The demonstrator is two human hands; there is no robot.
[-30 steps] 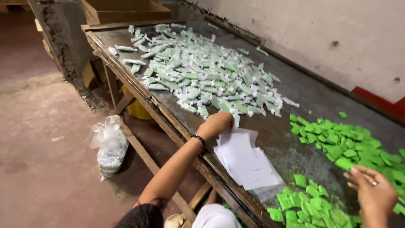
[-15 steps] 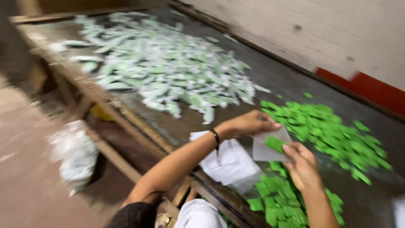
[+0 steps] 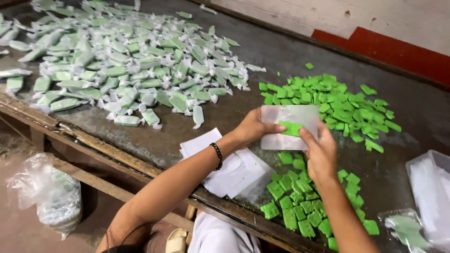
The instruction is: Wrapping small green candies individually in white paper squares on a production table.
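Note:
My left hand [image 3: 252,128] holds a clear plastic wrapper sheet [image 3: 289,126] by its left edge above the table. My right hand [image 3: 318,151] presses a green candy piece [image 3: 290,128] onto the sheet with the thumb and fingers. A stack of white wrapper sheets [image 3: 229,165] lies on the table just below my left forearm. Bare green pieces [image 3: 300,201] lie in a heap under my right hand, and a bigger heap of green pieces [image 3: 328,103] spreads beyond the sheet. A black bead bracelet sits on my left wrist.
A large pile of wrapped green candies [image 3: 126,65] covers the far left of the dark table [image 3: 262,51]. A clear bag and container [image 3: 429,187] sit at the right edge. A plastic bag of wrapped pieces [image 3: 47,197] rests on the floor beside the wooden table frame [image 3: 98,150].
My left hand left the wrapped pile and picked up one sheet from the stack. My right hand came in from the right with a green piece and set it on the sheet.

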